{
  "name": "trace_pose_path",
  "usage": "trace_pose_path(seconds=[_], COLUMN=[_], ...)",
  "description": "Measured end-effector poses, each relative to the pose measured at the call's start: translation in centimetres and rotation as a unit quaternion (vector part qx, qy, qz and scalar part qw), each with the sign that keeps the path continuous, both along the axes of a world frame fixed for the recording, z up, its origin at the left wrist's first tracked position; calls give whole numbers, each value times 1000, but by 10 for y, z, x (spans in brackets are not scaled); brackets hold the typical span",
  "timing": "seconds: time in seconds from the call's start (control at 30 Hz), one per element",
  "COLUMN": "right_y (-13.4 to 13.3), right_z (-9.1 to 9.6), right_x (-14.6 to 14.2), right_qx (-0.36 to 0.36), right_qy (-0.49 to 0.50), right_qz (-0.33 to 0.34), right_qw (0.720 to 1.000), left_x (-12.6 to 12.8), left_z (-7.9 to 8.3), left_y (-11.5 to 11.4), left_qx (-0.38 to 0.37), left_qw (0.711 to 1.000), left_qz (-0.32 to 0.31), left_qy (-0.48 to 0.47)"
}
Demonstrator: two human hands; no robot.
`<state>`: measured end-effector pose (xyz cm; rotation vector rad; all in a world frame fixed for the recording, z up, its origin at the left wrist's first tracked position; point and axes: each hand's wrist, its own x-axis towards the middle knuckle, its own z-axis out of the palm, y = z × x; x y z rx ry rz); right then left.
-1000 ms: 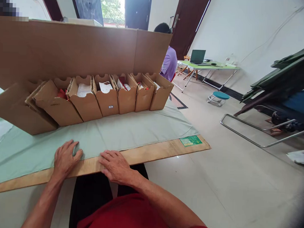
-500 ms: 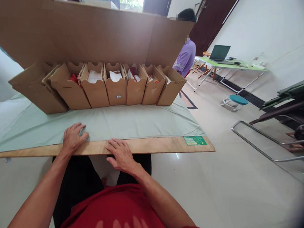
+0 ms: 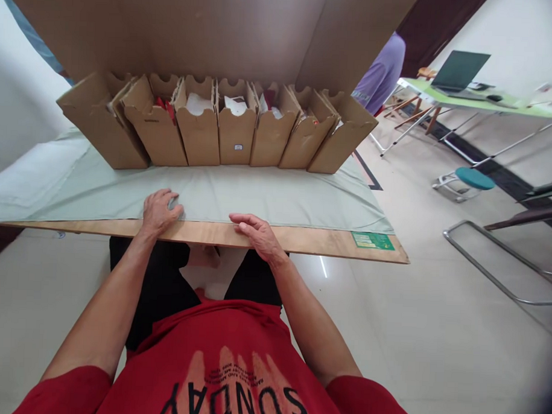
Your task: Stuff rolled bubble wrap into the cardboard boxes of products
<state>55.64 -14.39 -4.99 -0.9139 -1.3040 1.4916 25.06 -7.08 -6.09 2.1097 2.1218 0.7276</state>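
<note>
My left hand [image 3: 160, 212] rests on the pale green cloth [image 3: 204, 192] by the table's front edge. Its fingers curve, and the thumb stands apart from them. Over the bare wooden edge [image 3: 202, 231], my right hand [image 3: 259, 233] is turned partly on its side, fingers stretched out and thumb apart, holding nothing. Beyond both hands stands a row of several open-topped cardboard boxes [image 3: 199, 141]. Red material [image 3: 165, 105] shows in one, white padded wrap [image 3: 199, 103] in another, and a white piece [image 3: 235, 105] in the middle one. The other contents are mostly hidden.
A tall cardboard panel [image 3: 218, 36] rises behind the boxes. A green label [image 3: 372, 240] sits at the table's right corner. To the right are a person in a purple top [image 3: 384, 72], a table with a laptop [image 3: 459, 74], a teal stool [image 3: 475, 178] and a metal frame [image 3: 482, 262].
My view has tilted down and shifted left. My right hand has turned from palm-down on the wooden edge onto its side. My left hand stays in place on the cloth.
</note>
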Motion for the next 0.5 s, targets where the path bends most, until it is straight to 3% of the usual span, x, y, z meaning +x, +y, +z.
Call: trace_pose_path(seconds=[0.27, 0.5], right_y=[-1, -13], right_z=[3, 17], right_x=[-2, 0], right_qx=[11, 32], right_qy=[-34, -77], right_qz=[-23, -22], right_qw=[999, 996], left_x=[4, 6], left_z=[-4, -7], left_y=[-2, -3], left_qx=[16, 22], left_qw=[1000, 999], left_qz=[-9, -24], left_qy=[9, 30])
